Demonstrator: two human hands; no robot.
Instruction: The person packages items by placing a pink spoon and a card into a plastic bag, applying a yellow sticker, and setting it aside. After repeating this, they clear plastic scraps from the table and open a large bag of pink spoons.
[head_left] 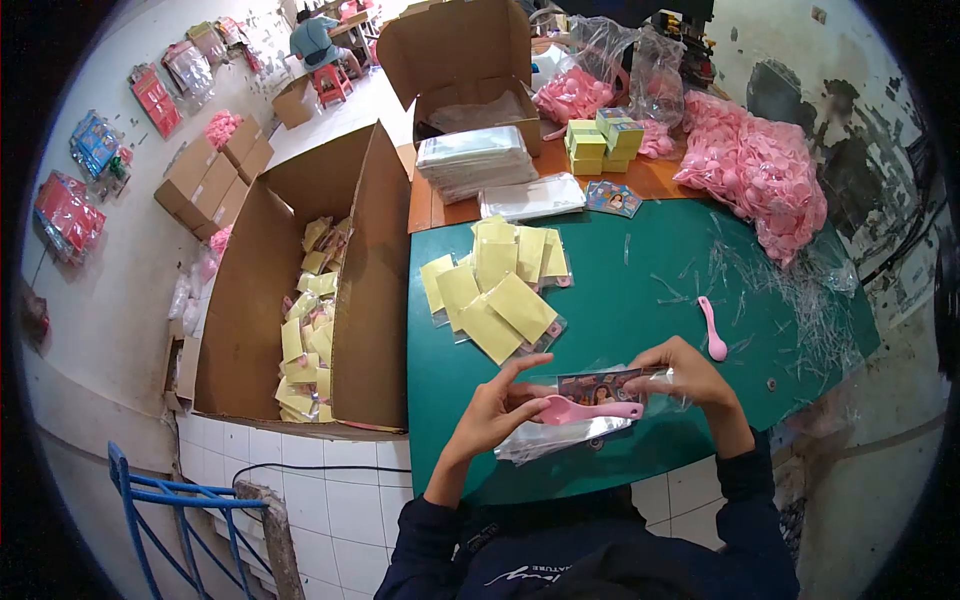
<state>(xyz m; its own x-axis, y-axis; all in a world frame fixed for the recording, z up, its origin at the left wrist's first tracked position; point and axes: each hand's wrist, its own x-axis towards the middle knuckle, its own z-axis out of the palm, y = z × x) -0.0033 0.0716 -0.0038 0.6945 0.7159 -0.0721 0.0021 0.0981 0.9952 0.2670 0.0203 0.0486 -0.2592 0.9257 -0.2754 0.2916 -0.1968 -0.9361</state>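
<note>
Close to the table's front edge, my left hand (488, 412) pinches the bowl end of a pink plastic spoon (600, 411), its index finger raised. The spoon lies across a dark printed card (580, 386) with a picture on it. Fingers of my right hand (688, 372) close on the clear plastic bag (656, 379) around the card's right end. Beneath both hands rests a stack of clear bags (530, 443). A second pink spoon (711, 330) lies on the green table (620, 290), beyond my right hand.
Packed bags with yellow cards (497, 258) lie ahead on the left. A tall cardboard box (370, 290) stands left of the table, holding more packs. Thin clear strips (780, 300) and bagged pink spoons (755, 165) occupy the right. Yellow-green boxes (587, 147) stand behind. A person (313, 40) sits far off.
</note>
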